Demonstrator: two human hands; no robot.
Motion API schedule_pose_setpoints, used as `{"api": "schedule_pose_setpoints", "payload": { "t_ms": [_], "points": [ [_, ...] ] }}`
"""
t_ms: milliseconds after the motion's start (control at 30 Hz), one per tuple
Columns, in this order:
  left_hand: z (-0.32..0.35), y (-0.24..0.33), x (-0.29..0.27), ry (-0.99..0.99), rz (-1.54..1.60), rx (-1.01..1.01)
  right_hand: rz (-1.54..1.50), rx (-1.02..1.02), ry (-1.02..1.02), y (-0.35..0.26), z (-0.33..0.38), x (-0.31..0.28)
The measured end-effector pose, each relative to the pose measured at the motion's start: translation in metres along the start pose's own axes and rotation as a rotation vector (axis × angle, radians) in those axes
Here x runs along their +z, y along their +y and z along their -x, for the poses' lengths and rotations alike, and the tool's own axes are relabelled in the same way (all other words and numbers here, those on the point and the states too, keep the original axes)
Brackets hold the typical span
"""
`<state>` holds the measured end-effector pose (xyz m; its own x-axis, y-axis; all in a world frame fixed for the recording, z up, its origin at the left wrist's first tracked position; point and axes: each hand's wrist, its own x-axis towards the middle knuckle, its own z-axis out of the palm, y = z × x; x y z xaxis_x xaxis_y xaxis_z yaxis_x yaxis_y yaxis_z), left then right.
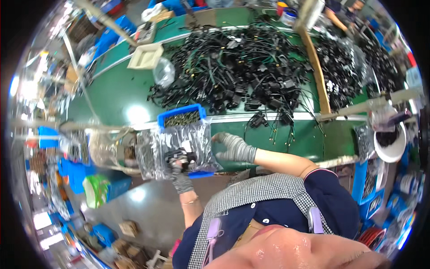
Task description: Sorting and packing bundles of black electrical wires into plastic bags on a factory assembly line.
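Left hand (pixel 180 172) grips black part (pixel 178 158); right hand (pixel 234 147) touches bag (pixel 197 139)

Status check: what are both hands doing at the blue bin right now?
Left hand gripping a small black part. Right hand resting on clear bag by blue bin. Cable pile beyond, apart.

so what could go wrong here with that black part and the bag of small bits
1. The left hand grips the black part right over the clear bag of small parts; a slip could drop it in.
2. The right hand rests at the bag's edge; a tug might spill bits from the blue bin.
3. Loose cables from the black cable pile trail near that hand and could snag.
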<state>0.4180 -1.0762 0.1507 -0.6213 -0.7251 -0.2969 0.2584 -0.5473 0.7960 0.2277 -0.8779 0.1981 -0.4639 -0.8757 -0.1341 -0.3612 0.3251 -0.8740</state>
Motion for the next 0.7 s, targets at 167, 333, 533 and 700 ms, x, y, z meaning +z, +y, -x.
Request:
{"api": "schedule_pose_setpoints", "payload": {
  "t_ms": [167, 333, 533, 700],
  "points": [
    [-0.024, -0.088, 0.107, -0.121, -0.438, -0.015, 0.21, -0.153, 0.138, 0.005, 0.002, -0.025],
    [-0.051, -0.112, 0.243, -0.51, -0.444, -0.148, 0.301, -0.158, 0.591, 0.092, -0.019, -0.097],
    [-0.169, -0.158, 0.378, -1.133, -0.9, -0.156, -0.616, -0.022, 0.68, 0.206, -0.06, -0.258],
    [-0.347, -0.23, 0.495, -1.047, -1.465, 0.48, -0.012, 0.053, 1.094, 0.372, -0.118, -0.43]
  ]
}}
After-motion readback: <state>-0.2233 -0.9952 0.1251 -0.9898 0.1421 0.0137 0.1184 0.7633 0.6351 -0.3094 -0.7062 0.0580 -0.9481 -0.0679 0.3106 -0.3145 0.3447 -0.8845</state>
